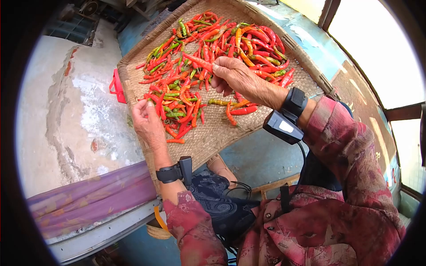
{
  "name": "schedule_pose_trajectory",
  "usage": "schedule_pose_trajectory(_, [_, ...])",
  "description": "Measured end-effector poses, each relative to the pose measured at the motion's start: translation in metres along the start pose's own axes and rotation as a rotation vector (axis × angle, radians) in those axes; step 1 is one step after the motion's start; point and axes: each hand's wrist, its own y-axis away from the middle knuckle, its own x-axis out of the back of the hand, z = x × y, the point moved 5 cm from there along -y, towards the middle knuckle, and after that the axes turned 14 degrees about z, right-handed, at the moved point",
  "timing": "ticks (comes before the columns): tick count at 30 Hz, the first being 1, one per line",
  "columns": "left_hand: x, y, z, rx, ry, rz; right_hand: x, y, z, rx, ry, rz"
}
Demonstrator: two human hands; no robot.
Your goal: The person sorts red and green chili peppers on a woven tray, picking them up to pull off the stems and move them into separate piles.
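A woven tray (208, 144) holds many red, orange and green chili peppers. My right hand (235, 77) is over the middle of the tray, its thumb and fingers closed on the end of a long red chili pepper (199, 62), which points up and left. At the tray's left edge is my left hand (148, 122), fingertips pinched together beside the left pile of peppers (179, 104); what lies between them is too small to make out. A denser pile of peppers (262, 44) lies at the upper right of the tray.
A pink-red object (117, 87) shows past the tray's left edge, by a worn wall (88, 111). Purple cloth (95, 199) covers a ledge at lower left. An orange-handled basket (158, 232) sits below. Windows (377, 53) stand at right.
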Motion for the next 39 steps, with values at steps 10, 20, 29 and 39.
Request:
schedule_pose_trajectory(10, [-0.112,0.116,0.025,-0.681,-0.295,-0.722,0.004,0.002,-0.005,0.034,0.030,-0.020])
schedule_pose_trajectory(20, [-0.113,0.098,0.025,-0.394,-0.323,-0.637,0.016,-0.005,-0.012,0.079,0.037,0.009])
schedule_pose_trajectory(29, [-0.024,0.001,0.005,0.152,0.137,-0.136,0.008,-0.001,-0.005,0.085,0.097,-0.031])
schedule_pose_trajectory(39, [0.010,0.002,0.018,-0.453,-0.601,0.134,-0.002,0.000,-0.001,0.079,0.153,-0.080])
